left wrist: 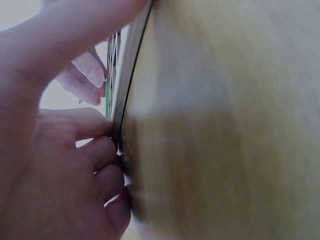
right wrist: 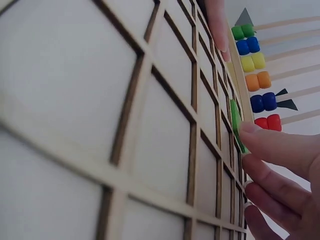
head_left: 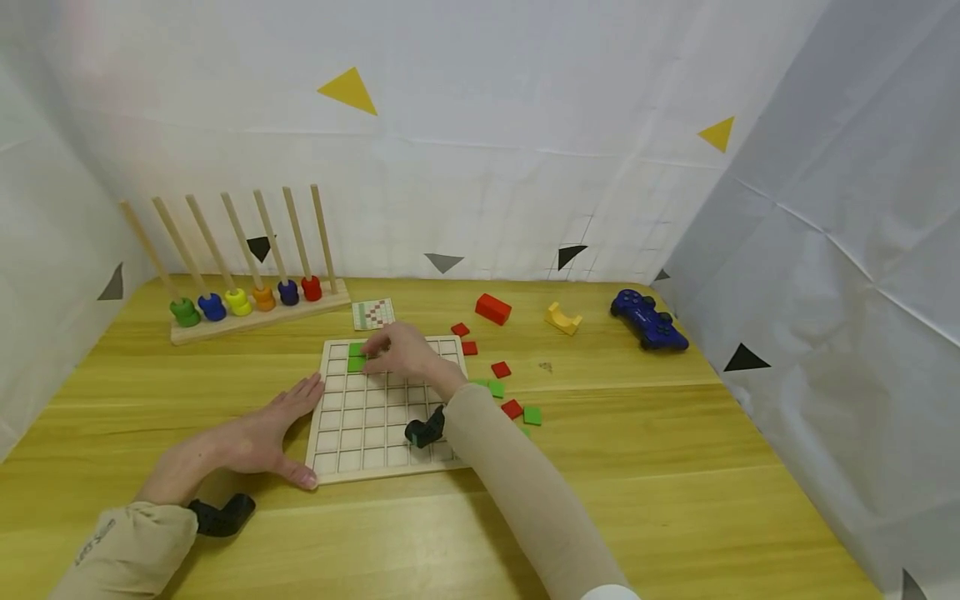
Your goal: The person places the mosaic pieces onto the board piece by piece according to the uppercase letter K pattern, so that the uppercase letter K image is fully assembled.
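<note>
A square wooden grid board (head_left: 390,477) lies on the table with green square tiles (head_left: 356,364) in its far left cells. My right hand (head_left: 408,354) reaches over the far part of the board. Its thumb tip touches the green tile (right wrist: 235,116) in the right wrist view, and the fingertips (right wrist: 252,162) are bent beside it, apart from the thumb. My left hand (head_left: 258,437) lies spread along the board's left side, thumb at the near corner and fingers against the edge (left wrist: 127,75).
Loose red tiles (head_left: 501,369) and green tiles (head_left: 532,415) lie right of the board. Behind it are a pattern card (head_left: 373,315) and a bead rack (head_left: 262,319). A red block (head_left: 492,309), a yellow arch block (head_left: 562,319) and a blue game controller (head_left: 648,320) lie farther right.
</note>
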The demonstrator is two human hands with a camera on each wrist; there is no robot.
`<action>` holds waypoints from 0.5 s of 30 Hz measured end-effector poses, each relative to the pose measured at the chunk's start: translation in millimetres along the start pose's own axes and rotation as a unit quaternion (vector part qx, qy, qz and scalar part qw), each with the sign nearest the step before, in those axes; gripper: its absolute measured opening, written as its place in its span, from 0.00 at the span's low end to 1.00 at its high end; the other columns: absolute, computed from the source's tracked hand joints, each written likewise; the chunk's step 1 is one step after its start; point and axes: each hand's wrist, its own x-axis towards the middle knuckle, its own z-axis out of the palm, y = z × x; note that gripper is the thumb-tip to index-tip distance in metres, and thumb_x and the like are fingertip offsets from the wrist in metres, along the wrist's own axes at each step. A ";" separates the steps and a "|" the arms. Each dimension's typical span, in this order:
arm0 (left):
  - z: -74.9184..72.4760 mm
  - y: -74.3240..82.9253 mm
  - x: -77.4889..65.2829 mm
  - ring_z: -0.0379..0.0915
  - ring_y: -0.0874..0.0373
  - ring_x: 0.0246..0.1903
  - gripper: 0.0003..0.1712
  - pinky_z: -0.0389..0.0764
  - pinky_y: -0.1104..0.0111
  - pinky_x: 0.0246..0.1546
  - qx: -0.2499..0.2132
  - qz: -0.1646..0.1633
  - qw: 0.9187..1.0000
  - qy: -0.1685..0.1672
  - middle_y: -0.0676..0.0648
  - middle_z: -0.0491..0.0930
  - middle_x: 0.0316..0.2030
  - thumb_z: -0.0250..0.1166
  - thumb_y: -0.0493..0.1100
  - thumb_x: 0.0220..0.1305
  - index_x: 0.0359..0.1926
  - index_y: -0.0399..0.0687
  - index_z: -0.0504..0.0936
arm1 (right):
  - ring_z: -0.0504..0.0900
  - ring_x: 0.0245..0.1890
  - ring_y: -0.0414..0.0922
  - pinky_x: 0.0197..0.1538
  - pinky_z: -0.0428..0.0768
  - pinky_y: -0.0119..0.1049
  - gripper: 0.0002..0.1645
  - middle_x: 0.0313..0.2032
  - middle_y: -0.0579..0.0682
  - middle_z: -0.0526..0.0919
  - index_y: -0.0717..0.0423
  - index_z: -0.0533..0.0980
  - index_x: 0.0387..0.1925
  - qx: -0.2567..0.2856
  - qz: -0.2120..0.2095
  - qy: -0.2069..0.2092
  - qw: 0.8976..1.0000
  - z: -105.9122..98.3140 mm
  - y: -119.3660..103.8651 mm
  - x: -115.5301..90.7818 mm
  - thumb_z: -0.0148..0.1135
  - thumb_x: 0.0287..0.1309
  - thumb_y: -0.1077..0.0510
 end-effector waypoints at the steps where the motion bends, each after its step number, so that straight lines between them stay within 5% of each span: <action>1: 0.4 -0.1 0.1 0.28 0.28 0.75 0.77 0.40 0.32 0.70 -0.001 0.001 1.000 0.000 0.30 0.32 0.78 0.79 0.64 0.43 0.78 0.31 0.42 | 0.78 0.47 0.38 0.49 0.79 0.31 0.15 0.48 0.42 0.84 0.48 0.86 0.48 0.007 0.002 -0.002 1.000 -1.2 0.7 -0.9 0.73 0.58 0.53; 9: 0.7 -0.3 -0.7 0.27 0.29 0.75 0.77 0.38 0.32 0.70 -0.013 0.005 1.000 0.004 0.31 0.32 0.78 0.80 0.62 0.42 0.77 0.31 0.41 | 0.78 0.56 0.46 0.54 0.80 0.39 0.15 0.54 0.46 0.82 0.51 0.84 0.49 0.016 0.001 -0.011 1.000 -18.6 1.0 -14.2 0.68 0.62 0.53; 15: -0.2 -0.3 -0.4 0.27 0.29 0.75 0.78 0.39 0.32 0.70 -0.012 0.004 1.000 0.005 0.31 0.32 0.78 0.80 0.62 0.41 0.77 0.31 0.41 | 0.79 0.51 0.45 0.55 0.79 0.38 0.06 0.44 0.45 0.84 0.50 0.85 0.37 -0.014 -0.033 -0.006 0.999 -38.9 7.3 -30.4 0.67 0.64 0.54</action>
